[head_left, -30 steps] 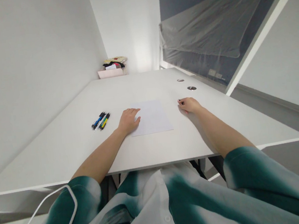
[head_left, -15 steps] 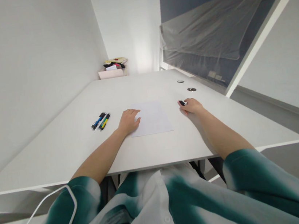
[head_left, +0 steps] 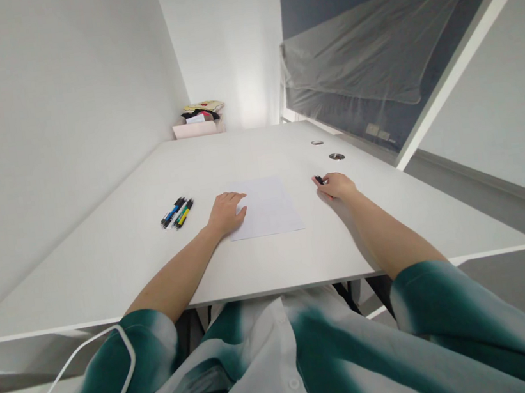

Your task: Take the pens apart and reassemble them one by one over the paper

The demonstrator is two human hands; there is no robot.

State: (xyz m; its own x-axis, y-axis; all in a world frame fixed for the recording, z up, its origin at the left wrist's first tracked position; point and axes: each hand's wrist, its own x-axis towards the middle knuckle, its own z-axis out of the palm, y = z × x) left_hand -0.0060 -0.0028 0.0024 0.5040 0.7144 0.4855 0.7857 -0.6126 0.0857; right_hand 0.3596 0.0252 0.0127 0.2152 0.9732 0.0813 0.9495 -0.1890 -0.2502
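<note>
Small black object (head_left: 320,180) — pinched in right-hand fingers (head_left: 327,179), left hand (head_left: 226,215) on white paper (head_left: 267,212)

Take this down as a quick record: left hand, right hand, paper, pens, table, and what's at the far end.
Left hand: the left hand rests with its fingers on the left edge of the paper
Right hand: the right hand pinches a small black object
Paper: a white sheet of paper lying flat between the hands
Pens: pens with blue and yellow barrels, lying left of the left hand
Table: a white table with two round metal-rimmed holes
Far end: a pale pink box holding assorted items
</note>
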